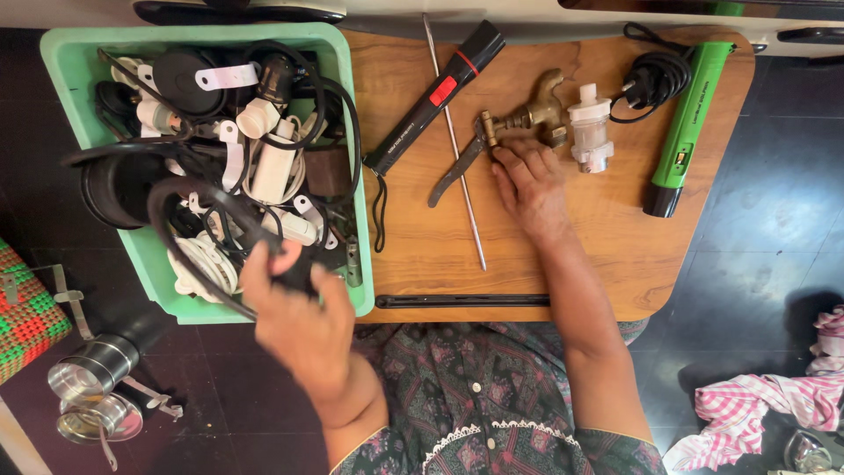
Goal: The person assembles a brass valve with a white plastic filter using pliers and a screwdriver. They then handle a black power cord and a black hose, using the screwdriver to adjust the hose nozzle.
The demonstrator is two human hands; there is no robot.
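At the near edge of the green plastic bin (66, 66), the left hand (294, 321) has its fingers (330, 295) curled round a black cable (189, 198); the cable loops up and away from the grip over the tangle inside the bin. That tangle holds white plugs and fittings (274, 163), coiled white cord (200, 264) and a round black part (114, 185). The bin sits on the left end of the wooden surface (607, 229), partly overhanging it.

On the surface, the right hand (532, 185) lies palm down with its fingers (514, 158) stretched forward, loosely spread, their tips touching the underside of a brass tap (532, 114); they press on it rather than wrap it. Just beside the tap on the right stands a small clear plastic fitting (589, 127). To the left of the fingertips lies a dark knife-like blade (455, 170), crossed by a thin metal rod (453, 141) running from the far edge towards the person. Farther left a black torch with a red switch (435, 97) lies slantwise. Well to the right lies a green torch (690, 119) with a black coiled lead and plug (651, 79) by its far end. A black strip (462, 301) lies along the near edge.
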